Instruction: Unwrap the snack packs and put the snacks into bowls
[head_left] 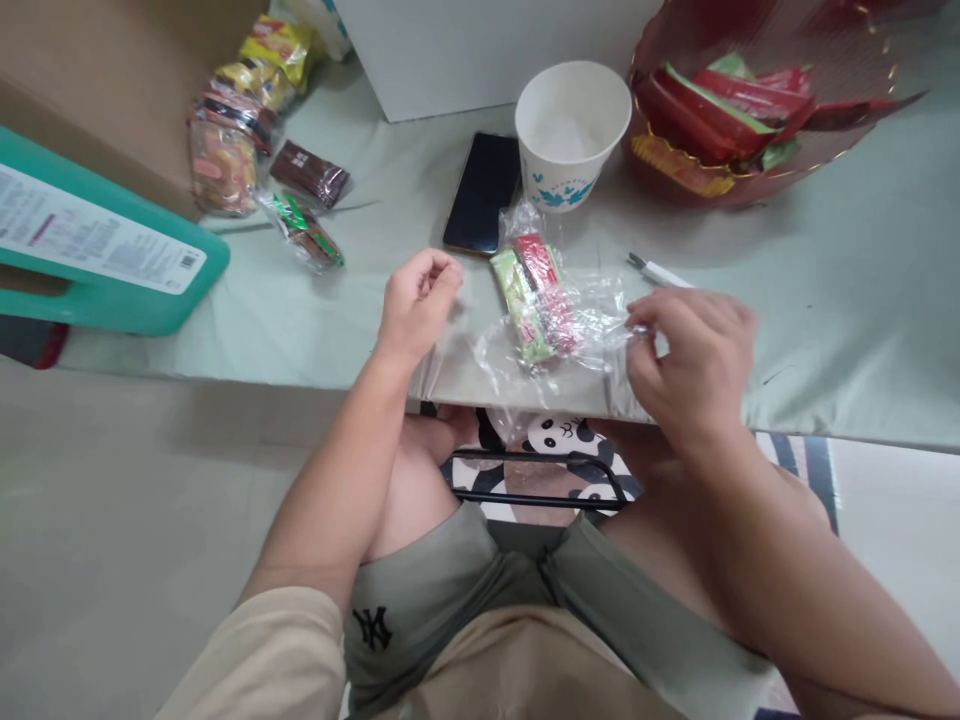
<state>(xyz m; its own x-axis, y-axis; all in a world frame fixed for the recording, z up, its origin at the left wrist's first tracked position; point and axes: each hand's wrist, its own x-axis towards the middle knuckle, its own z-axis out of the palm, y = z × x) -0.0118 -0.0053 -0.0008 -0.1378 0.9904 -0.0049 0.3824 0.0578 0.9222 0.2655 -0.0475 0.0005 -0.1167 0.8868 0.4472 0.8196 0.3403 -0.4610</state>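
Observation:
At the table's front edge lies a clear plastic bag (600,300) with small snack packets in it or under it. A green packet (520,300) and a red packet (541,280) show among the crinkled film. My right hand (694,350) pinches the bag's right side between thumb and forefinger. To the left of the packets, my left hand (420,300) is closed with its fingers curled in. What it holds, if anything, I cannot make out.
Behind the bag are a black phone (484,190) and a paper cup (570,135). A pen (660,270) lies near my right hand. Red packets fill a red bowl (645,90). Several wrapped snacks (225,160) and a green container (150,290) stand left.

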